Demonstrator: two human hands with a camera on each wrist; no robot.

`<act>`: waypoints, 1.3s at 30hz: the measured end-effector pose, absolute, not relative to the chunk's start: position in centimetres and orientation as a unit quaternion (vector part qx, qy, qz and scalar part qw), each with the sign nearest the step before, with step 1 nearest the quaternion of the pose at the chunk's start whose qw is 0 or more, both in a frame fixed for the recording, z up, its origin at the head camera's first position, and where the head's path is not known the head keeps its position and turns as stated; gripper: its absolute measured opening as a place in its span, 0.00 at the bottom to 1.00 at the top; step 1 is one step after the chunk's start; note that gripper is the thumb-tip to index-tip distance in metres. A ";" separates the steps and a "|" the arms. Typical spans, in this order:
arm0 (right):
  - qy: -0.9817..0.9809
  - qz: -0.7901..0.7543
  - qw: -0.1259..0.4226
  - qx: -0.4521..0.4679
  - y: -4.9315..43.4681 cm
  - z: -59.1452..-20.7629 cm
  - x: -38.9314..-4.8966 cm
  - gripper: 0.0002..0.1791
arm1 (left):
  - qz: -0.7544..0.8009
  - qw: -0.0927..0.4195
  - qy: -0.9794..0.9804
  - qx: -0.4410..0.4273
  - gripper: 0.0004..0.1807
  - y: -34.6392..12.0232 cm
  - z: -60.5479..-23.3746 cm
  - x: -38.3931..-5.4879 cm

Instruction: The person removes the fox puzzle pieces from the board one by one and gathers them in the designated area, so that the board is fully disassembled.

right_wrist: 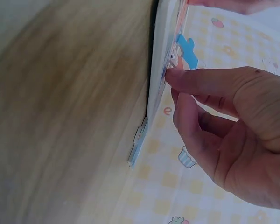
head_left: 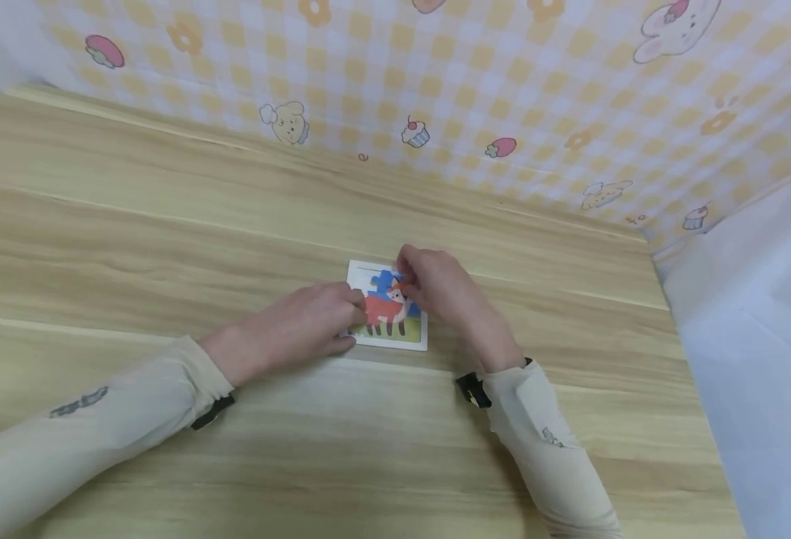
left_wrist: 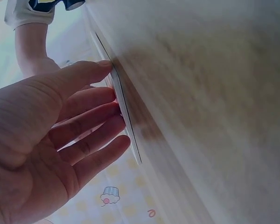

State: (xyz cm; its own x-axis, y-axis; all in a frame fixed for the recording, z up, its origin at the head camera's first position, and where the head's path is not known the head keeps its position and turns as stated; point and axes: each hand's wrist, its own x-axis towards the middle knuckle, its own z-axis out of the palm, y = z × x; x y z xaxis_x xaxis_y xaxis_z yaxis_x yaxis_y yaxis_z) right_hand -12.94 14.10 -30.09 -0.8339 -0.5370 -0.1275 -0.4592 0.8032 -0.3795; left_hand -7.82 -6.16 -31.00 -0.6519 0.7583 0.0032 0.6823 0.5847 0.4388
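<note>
A small white-bordered puzzle board (head_left: 393, 344) lies on the table, its jigsaw picture showing an orange fox (head_left: 382, 311) on blue and green. White base shows at its upper left. My left hand (head_left: 308, 318) rests at the board's left side; in the left wrist view its thumb and fairly straight fingertips touch the board's edge and top. At the upper right my right hand (head_left: 446, 288) pinches a puzzle piece (right_wrist: 189, 53) between thumb and fingers. That piece, blue with part of the fox's face, stands tilted up from the board. My fingers hide part of it.
Beyond the board's end, loose flat pieces (right_wrist: 137, 142) lie on the table in the right wrist view. The wood-grain table (head_left: 341, 464) meets a yellow checked cloth (head_left: 368, 82) at the back. White cloth (head_left: 759, 337) hangs past the right edge.
</note>
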 end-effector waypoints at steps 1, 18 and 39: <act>0.944 -0.161 0.106 -0.268 14.1 -30.1 -12.8 0.10 | 0.206 0.093 0.886 0.406 0.08 -6.1 -31.0 -7.8; 0.944 -0.152 0.084 -0.280 14.4 -30.0 -12.2 0.12 | 0.213 0.092 0.886 0.402 0.06 -6.0 -30.8 -7.0; 0.957 -0.179 0.082 -0.212 19.6 -28.2 -12.9 0.11 | 0.211 0.089 0.891 0.392 0.13 -6.3 -30.5 -7.0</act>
